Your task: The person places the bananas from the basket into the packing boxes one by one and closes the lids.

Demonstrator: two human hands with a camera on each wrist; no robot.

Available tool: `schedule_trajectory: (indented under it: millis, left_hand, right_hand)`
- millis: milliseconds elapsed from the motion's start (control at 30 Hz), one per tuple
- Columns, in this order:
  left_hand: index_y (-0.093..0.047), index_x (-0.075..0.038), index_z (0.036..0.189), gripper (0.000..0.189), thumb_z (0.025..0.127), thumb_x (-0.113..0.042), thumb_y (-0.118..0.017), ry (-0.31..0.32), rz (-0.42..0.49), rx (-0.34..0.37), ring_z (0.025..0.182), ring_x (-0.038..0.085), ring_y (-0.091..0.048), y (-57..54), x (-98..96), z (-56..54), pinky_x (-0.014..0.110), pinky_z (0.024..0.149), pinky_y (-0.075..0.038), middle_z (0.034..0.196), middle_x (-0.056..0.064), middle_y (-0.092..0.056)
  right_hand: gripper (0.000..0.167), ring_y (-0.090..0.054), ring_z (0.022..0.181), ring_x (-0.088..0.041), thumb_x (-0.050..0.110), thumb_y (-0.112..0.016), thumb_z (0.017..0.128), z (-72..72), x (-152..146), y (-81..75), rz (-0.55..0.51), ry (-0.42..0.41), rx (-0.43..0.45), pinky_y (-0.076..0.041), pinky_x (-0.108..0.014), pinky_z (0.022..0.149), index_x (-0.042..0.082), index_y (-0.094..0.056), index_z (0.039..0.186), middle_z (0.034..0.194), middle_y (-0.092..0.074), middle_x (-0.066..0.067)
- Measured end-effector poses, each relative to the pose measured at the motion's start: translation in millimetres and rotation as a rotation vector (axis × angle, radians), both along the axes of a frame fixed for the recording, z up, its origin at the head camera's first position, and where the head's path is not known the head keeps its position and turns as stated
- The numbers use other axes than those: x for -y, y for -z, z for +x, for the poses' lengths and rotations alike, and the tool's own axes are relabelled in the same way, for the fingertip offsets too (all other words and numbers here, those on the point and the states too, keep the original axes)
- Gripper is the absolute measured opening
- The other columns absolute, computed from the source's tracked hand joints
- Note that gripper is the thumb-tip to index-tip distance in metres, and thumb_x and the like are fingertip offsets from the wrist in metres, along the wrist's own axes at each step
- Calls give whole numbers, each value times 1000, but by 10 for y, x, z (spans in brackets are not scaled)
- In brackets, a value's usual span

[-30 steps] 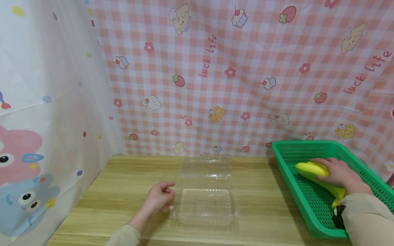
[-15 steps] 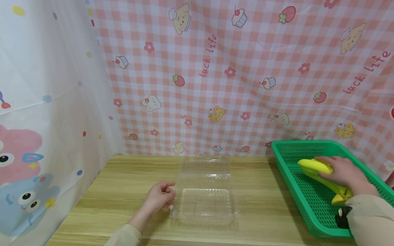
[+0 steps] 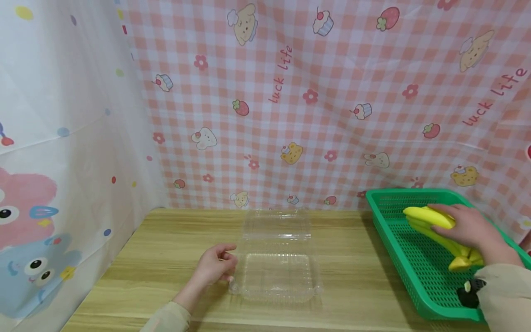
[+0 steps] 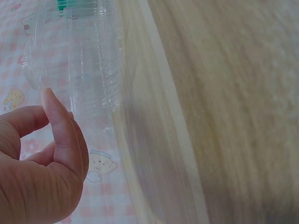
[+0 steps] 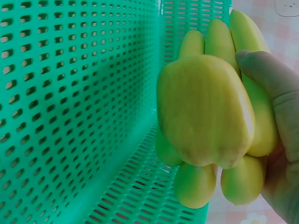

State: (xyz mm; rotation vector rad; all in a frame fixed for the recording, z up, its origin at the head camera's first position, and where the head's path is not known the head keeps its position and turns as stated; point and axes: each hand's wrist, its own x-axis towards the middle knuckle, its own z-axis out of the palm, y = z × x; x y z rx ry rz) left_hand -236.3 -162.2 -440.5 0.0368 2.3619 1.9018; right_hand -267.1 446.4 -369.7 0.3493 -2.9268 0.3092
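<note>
Behind everything hung a pink checked cloth [image 3: 265, 124] covered in cupcakes, strawberries and cartoon animals, and a white cloth [image 3: 83, 147] with dots and big-eyed characters took up the left side. Below those was a wooden table [image 3: 352, 276], light with streaky grain. Over on the right of it sat a green basket [image 3: 452, 312], the plastic kind with slots all through the walls and floor. Roughly mid-table lay a clear box [image 3: 278, 276], see-through plastic, opened up with its lid [image 3: 277, 224] folded back toward the checked cloth.

As for the bananas [image 3: 445, 242], the whole yellow bunch was inside the basket's outline, stem end toward the person; couldn't tell if any of it touched the basket floor. The right hand [image 3: 474, 226] had them clamped, thumb pressed on one side, the other fingers mostly hidden. The left hand [image 3: 215, 265] was just beside the box's left edge, fingers loosely bent and holding nothing, though contact with the plastic was too close to call. Smallest was a dark roundish thing [image 3: 469, 293] with a pale spot, partly hidden by the right sleeve [image 3: 504, 295].
</note>
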Motion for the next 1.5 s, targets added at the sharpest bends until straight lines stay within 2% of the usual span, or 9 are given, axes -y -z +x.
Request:
schedule_trajectory:
  millis: [400,667,900,1167,1500]
  left_hand:
    - [-53,11,133,45,89,6,-66,0,-18,2,69,17,-58,-8,-3,-4,27,51,-57,90,12,-57]
    - [-53,11,132,45,89,6,-65,-5,-23,3,68,17,-58,-7,-8,-7,27,51,-57,89,12,-57]
    - [-53,12,132,45,89,7,-65,-2,-17,-1,68,17,-59,2,-7,-14,27,51,-57,88,11,-57]
    - [-53,12,132,45,89,8,-65,-5,-9,4,68,17,-58,-6,-11,-4,26,50,-56,88,11,-57]
    - [-52,13,131,45,88,8,-65,-5,-1,-1,67,16,-58,-12,-3,4,26,50,-56,88,12,-57]
  right_hand:
    - [66,-55,89,-40,35,-72,91,22,134,-145,8,25,-36,-50,-54,67,-2,-48,140,119,-52,-36]
    - [61,-57,91,-38,26,-78,86,21,252,-256,0,-61,-171,-47,-51,69,0,-54,136,117,-59,-32]
    - [61,-56,92,-36,28,-78,87,69,428,-389,-13,-76,-169,-48,-51,69,4,-55,138,119,-58,-29]
    - [58,-55,95,-36,27,-79,85,115,626,-525,-11,-121,-208,-47,-50,70,8,-58,136,120,-60,-24]
    - [56,-54,98,-35,18,-83,80,140,963,-649,-24,-257,-294,-47,-52,74,10,-62,131,118,-61,-19]
